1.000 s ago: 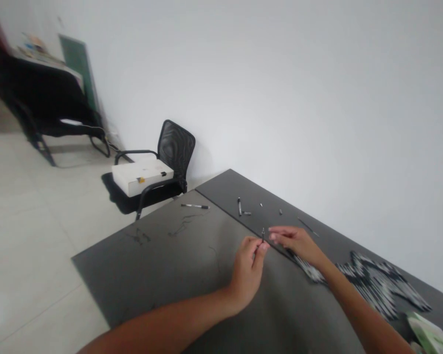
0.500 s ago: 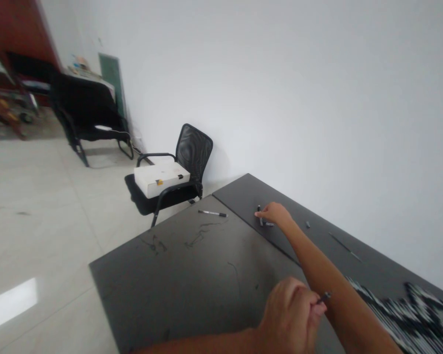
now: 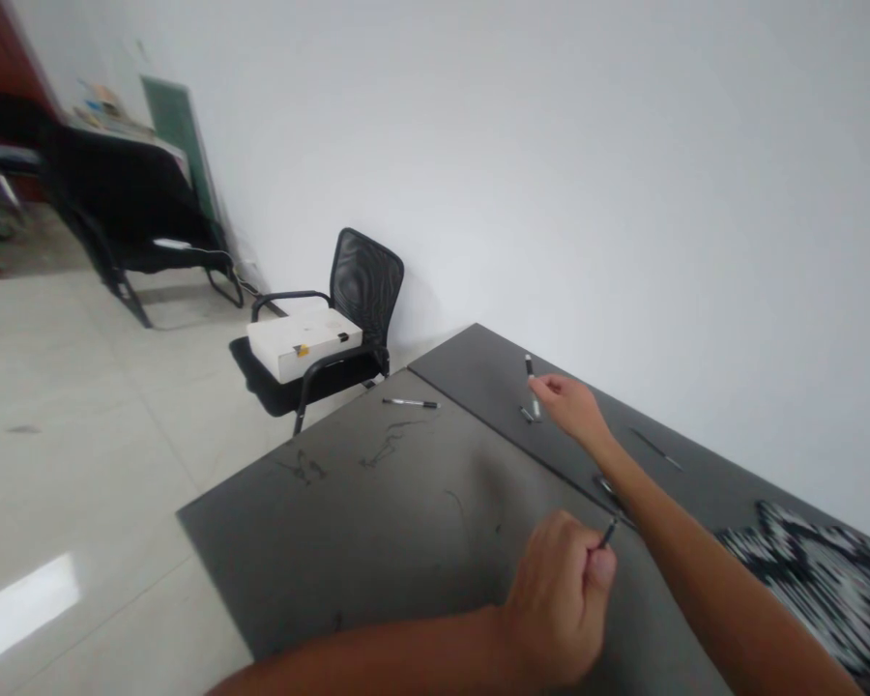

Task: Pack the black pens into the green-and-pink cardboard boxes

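In the lower middle, my left hand point(image 3: 560, 599) is closed in a fist around a dark, pen-like stick point(image 3: 608, 533); only its tip shows past the thumb. Farther off, my right hand point(image 3: 566, 401) pinches a pen point(image 3: 530, 366) with a dark grip and a pale end, held near upright over the table. Just below that pen lies a short dark piece point(image 3: 526, 415), perhaps a cap. Another dark piece point(image 3: 606, 486) lies beside my right forearm, partly hidden by it. A black-and-clear pen point(image 3: 411, 402) rests on the table to the left.
The dark table point(image 3: 377, 522) has scribble-like marks and a seam. A thin rod point(image 3: 656, 449) lies near the white wall point(image 3: 623, 193). At right is a blurred pile of black-and-white sticks point(image 3: 833, 590). A mesh chair point(image 3: 368, 280) holds a white box point(image 3: 304, 343).
My right hand has lifted the pen and tilted it, its top now higher against the wall. My left hand keeps its grip with the stick turned more upward. The view has shifted slightly right.
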Demonstrator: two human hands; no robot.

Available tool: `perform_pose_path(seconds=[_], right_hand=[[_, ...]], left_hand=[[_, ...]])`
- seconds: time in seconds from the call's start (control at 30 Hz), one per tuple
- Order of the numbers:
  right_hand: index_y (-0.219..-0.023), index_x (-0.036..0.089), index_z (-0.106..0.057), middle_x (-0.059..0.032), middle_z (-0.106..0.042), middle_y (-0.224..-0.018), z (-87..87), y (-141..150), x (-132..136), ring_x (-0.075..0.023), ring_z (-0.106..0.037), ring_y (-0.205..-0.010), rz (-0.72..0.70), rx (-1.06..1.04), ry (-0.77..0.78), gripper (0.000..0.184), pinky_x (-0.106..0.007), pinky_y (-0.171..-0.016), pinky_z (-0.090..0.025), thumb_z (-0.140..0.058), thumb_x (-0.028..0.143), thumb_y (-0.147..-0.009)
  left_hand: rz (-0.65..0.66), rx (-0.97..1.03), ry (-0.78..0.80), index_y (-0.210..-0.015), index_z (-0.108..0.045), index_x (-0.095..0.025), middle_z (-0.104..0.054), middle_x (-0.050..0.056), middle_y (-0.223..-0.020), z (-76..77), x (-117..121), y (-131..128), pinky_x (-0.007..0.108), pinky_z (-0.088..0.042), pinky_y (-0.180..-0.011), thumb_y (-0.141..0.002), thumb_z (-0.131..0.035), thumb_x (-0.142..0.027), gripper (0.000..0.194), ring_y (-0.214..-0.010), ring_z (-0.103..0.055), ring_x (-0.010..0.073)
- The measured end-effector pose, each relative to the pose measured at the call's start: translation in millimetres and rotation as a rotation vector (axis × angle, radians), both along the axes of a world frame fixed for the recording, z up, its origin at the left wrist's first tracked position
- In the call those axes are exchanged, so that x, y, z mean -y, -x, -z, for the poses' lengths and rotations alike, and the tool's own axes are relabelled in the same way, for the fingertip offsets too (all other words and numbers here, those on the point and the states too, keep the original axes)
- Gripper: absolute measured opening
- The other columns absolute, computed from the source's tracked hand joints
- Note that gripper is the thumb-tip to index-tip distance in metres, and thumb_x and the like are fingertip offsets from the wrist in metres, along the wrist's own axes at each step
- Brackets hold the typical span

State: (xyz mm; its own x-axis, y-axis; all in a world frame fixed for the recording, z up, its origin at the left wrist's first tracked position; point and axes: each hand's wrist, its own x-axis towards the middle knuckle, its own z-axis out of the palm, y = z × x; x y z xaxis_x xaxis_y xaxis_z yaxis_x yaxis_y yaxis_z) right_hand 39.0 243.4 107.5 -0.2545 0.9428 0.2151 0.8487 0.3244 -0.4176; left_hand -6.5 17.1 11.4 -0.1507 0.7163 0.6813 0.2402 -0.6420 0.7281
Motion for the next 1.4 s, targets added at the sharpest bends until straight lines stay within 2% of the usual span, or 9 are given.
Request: perform_pose_path(seconds=[0.13, 0.23, 0.33, 0.43, 0.53, 0.7, 0.87, 1.03, 1.4], right_hand=[[-0.072, 0.023, -0.06, -0.0006, -0.063, -0.064, -10.8, -75.4, 88.6, -0.017, -0.058, -0.062, 0.002, -0.136, -0.081, 0.055, -0.029, -0.063, -0.044, -0.045, 0.067, -0.101], [-0.066, 0.025, -0.059, -0.0018, -0.063, -0.06, -1.4, -124.0, 163.0, -0.0185, -0.059, -0.06, 0.028, -0.231, -0.092, 0.058, -0.03, -0.062, -0.047, -0.05, 0.073, -0.097], [-0.071, 0.025, -0.066, -0.0041, -0.068, -0.064, 20.9, -145.5, 222.5, -0.021, -0.064, -0.064, 0.038, -0.381, -0.014, 0.055, -0.031, -0.066, -0.052, -0.057, 0.073, -0.095], [-0.089, 0.023, -0.072, -0.006, -0.075, -0.075, 43.3, -143.4, 255.8, -0.0217, -0.069, -0.069, 0.0, -0.535, 0.1, 0.049, -0.03, -0.063, -0.054, -0.06, 0.071, -0.095], [-0.091, 0.022, -0.075, -0.0041, -0.073, -0.072, 54.9, -134.4, 269.7, -0.0194, -0.065, -0.063, -0.041, -0.577, 0.145, 0.045, -0.028, -0.057, -0.05, -0.062, 0.065, -0.097], [-0.072, 0.023, -0.076, -0.0032, -0.072, -0.072, 58.9, -130.7, 283.7, -0.0177, -0.066, -0.069, -0.108, -0.47, -0.027, 0.041, -0.028, -0.067, -0.049, -0.066, 0.052, -0.1], [-0.097, 0.026, -0.085, -0.0016, -0.072, -0.072, 67.4, -137.8, 292.5, -0.0166, -0.061, -0.061, 0.074, -0.645, -0.095, 0.035, -0.028, -0.06, -0.052, -0.084, 0.058, -0.083], [-0.129, 0.026, -0.08, -0.0033, -0.072, -0.082, 68.7, -136.8, 291.0, -0.0138, -0.053, -0.058, 0.156, -0.751, 0.056, 0.054, -0.026, -0.052, -0.047, -0.069, 0.064, -0.093], [-0.095, 0.025, -0.086, -0.0038, -0.073, -0.085, 59.6, -139.7, 287.5, -0.0187, -0.067, -0.082, -0.059, -0.769, 0.146, 0.036, -0.029, -0.077, -0.054, -0.071, 0.058, -0.095]], left_hand=[[0.07, 0.071, 0.156, -0.103, -0.055, -0.02, -0.06, 0.007, -0.097, -0.3, -1.3, -1.7, 0.035, -0.047, -0.081, -0.116, -0.029, -0.04, 0.035, -0.089, -0.057, 0.0205], [0.139, 0.139, 0.259, -0.1, -0.056, -0.02, -0.061, 0.006, -0.096, -0.1, 2.9, -5.6, 0.035, -0.047, -0.085, -0.116, -0.03, -0.047, 0.04, -0.092, -0.058, 0.0207], [0.249, 0.171, 0.339, -0.096, -0.057, -0.021, -0.064, 0.004, -0.091, -1.8, 13.4, -9.4, 0.035, -0.047, -0.085, -0.115, -0.032, -0.05, 0.042, -0.09, -0.062, 0.0201], [0.391, 0.154, 0.396, -0.095, -0.056, -0.021, -0.066, 0.002, -0.085, -3.6, 23.9, -11.8, 0.032, -0.049, -0.08, -0.114, -0.034, -0.053, 0.044, -0.082, -0.065, 0.0187], [0.509, 0.178, 0.463, -0.097, -0.052, -0.022, -0.063, -0.002, -0.076, -2.2, 29.4, -13.5, 0.028, -0.051, -0.067, -0.112, -0.035, -0.061, 0.045, -0.067, -0.066, 0.0163], [0.547, 0.161, 0.576, -0.098, -0.049, -0.022, -0.051, -0.007, -0.063, 0.5, 37.4, -13.5, 0.022, -0.036, -0.047, -0.108, -0.035, -0.069, 0.05, -0.047, -0.048, 0.0112], [0.6, 0.315, 0.598, -0.091, -0.049, -0.021, -0.04, -0.009, -0.065, -1.4, 45.4, -14.4, 0.021, -0.029, -0.051, -0.108, -0.046, -0.063, 0.045, -0.054, -0.035, 0.0089], [0.831, 0.492, 0.787, -0.092, -0.045, -0.024, -0.037, -0.012, -0.058, 2.2, 44.2, -18.1, 0.02, -0.018, -0.043, -0.098, -0.059, -0.064, 0.043, -0.044, -0.022, 0.0065], [1.049, 0.515, 0.928, -0.093, -0.051, -0.023, -0.033, -0.015, -0.046, -3.7, 45.0, -16.8, 0.018, -0.013, -0.036, -0.092, -0.065, -0.056, 0.035, -0.034, -0.014, 0.0054]])
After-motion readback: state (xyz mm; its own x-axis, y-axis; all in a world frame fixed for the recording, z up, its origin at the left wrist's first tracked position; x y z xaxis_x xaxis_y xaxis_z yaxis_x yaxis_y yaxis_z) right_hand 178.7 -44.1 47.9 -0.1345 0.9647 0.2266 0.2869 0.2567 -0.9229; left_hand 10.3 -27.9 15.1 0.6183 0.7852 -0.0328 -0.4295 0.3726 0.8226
